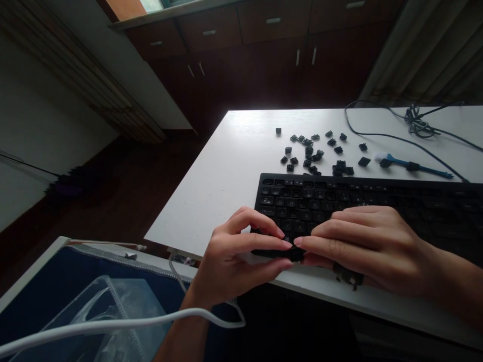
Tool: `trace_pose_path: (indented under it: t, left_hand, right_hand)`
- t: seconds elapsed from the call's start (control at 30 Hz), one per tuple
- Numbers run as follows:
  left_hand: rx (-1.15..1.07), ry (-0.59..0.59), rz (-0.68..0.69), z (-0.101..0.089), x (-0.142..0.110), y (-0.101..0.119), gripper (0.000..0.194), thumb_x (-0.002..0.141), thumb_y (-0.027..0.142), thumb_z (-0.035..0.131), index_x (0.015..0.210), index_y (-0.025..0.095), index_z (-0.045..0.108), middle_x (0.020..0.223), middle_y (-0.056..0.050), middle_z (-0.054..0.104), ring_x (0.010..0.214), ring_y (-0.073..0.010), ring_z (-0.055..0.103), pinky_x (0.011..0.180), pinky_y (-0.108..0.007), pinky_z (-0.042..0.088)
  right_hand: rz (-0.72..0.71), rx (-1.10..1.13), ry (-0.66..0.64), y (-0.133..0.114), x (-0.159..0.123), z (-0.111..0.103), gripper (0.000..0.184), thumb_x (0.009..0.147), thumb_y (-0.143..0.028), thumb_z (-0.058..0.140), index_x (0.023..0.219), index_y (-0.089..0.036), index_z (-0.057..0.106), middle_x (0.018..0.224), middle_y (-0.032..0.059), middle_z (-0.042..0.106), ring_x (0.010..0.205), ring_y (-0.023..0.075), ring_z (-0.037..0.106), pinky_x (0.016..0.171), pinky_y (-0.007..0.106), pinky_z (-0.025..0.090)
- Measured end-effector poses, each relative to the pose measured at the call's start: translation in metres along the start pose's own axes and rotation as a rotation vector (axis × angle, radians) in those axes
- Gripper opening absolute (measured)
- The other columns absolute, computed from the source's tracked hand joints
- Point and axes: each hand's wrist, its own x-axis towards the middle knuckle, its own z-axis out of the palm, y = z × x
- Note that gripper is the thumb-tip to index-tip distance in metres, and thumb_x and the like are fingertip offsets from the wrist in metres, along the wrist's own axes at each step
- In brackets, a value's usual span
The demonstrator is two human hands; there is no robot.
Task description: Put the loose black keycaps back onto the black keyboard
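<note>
A black keyboard [290, 201] lies on the white table, with several of its keys missing and open sockets showing. Over its front left corner, my left hand [241, 246] pinches a small black keycap [297, 255] between thumb and fingers. From the other side my right hand [370, 246] closes its thumb and index finger on the same keycap. Another black keycap [347, 276] is tucked under the curled fingers of my right hand. The fingertips hide most of the pinched keycap.
Several loose black keycaps [308, 151] are scattered behind the keyboard. A blue brush [418, 166] lies to their right. A black cable [415, 123] is bundled at the back right. A white cable [113, 324] crosses the front left, above a dark blue bin [45, 274] holding clear plastic.
</note>
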Motion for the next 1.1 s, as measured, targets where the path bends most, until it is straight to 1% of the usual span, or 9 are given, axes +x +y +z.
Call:
trace_pose_path:
  t: [0.17,0.3,0.4,0.5,0.67,0.77,0.9,1.0,1.1]
  left_hand:
    - [-0.009,-0.026,0.005,-0.0022,-0.0009,0.0000,0.034,0.074,0.016,0.083,0.104,0.031,0.076,0.097,-0.005,0.068,0.087,-0.0200,0.064,0.074,-0.035,0.058]
    - [0.002,-0.080,0.017,-0.0031,-0.0004,0.0012,0.037,0.080,0.016,0.077,0.114,0.031,0.073,0.103,-0.007,0.068,0.094,-0.0217,0.064,0.080,-0.038,0.057]
    - [0.021,-0.114,0.056,-0.0026,0.0009,0.0018,0.033,0.085,0.018,0.072,0.117,0.028,0.072,0.107,-0.008,0.068,0.098,-0.0219,0.062,0.086,-0.039,0.054]
    - [0.043,-0.153,0.072,-0.0018,0.0020,0.0020,0.028,0.087,0.020,0.071,0.115,0.024,0.072,0.109,-0.009,0.068,0.100,-0.0220,0.061,0.092,-0.040,0.049]
    - [0.049,-0.205,0.049,-0.0022,0.0038,0.0029,0.017,0.090,0.028,0.070,0.106,0.023,0.074,0.109,-0.008,0.068,0.101,-0.0222,0.059,0.094,-0.040,0.045]
    - [0.026,-0.211,0.042,-0.0038,0.0052,0.0040,0.014,0.090,0.026,0.069,0.103,0.022,0.074,0.106,-0.008,0.068,0.100,-0.0214,0.059,0.094,-0.039,0.045]
    - [-0.008,-0.231,0.035,-0.0057,0.0061,0.0046,0.016,0.091,0.021,0.067,0.106,0.022,0.073,0.108,-0.008,0.067,0.102,-0.0213,0.059,0.096,-0.040,0.045]
    - [-0.011,-0.188,0.019,-0.0047,0.0053,0.0037,0.022,0.089,0.019,0.070,0.110,0.023,0.072,0.111,-0.008,0.066,0.103,-0.0215,0.060,0.096,-0.039,0.047]
    - [0.003,-0.077,-0.004,-0.0019,0.0036,0.0026,0.025,0.082,0.021,0.078,0.107,0.021,0.074,0.107,-0.008,0.066,0.099,-0.0204,0.063,0.090,-0.035,0.052]
  right_hand:
    - [0.010,0.018,-0.001,-0.0015,0.0013,-0.0010,0.023,0.095,-0.018,0.062,0.118,-0.017,0.061,0.087,0.0043,0.073,0.072,0.0143,0.065,0.062,0.029,0.048]
    - [0.055,0.025,0.032,-0.0031,0.0020,0.0007,0.016,0.094,-0.022,0.065,0.109,-0.019,0.064,0.085,0.0036,0.072,0.070,0.0139,0.064,0.062,0.028,0.047]
    - [0.056,0.031,0.082,-0.0046,0.0033,0.0020,0.016,0.092,-0.022,0.068,0.107,-0.016,0.064,0.087,0.0033,0.072,0.069,0.0122,0.062,0.061,0.027,0.047]
    - [0.016,0.013,0.091,-0.0063,0.0051,0.0026,0.019,0.092,-0.022,0.069,0.109,-0.014,0.065,0.088,0.0030,0.072,0.067,0.0108,0.061,0.059,0.026,0.045]
    - [-0.040,-0.012,0.075,-0.0075,0.0067,0.0039,0.021,0.092,-0.024,0.069,0.109,-0.013,0.066,0.089,0.0043,0.073,0.069,0.0116,0.063,0.058,0.026,0.046]
    - [-0.055,0.000,0.079,-0.0062,0.0073,0.0043,0.021,0.092,-0.023,0.068,0.110,-0.012,0.066,0.089,0.0051,0.073,0.068,0.0117,0.063,0.057,0.026,0.046]
    - [-0.040,0.037,0.072,-0.0051,0.0090,0.0045,0.016,0.096,-0.016,0.060,0.110,-0.011,0.066,0.094,0.0072,0.074,0.070,0.0117,0.064,0.057,0.025,0.047]
    - [0.001,0.073,0.124,-0.0065,0.0095,0.0053,0.014,0.095,-0.012,0.059,0.107,-0.012,0.066,0.096,0.0073,0.074,0.073,0.0115,0.067,0.060,0.024,0.050]
    - [0.040,0.062,0.147,-0.0084,0.0093,0.0068,0.013,0.095,-0.010,0.055,0.103,-0.013,0.066,0.099,0.0077,0.075,0.079,0.0121,0.070,0.064,0.023,0.052]
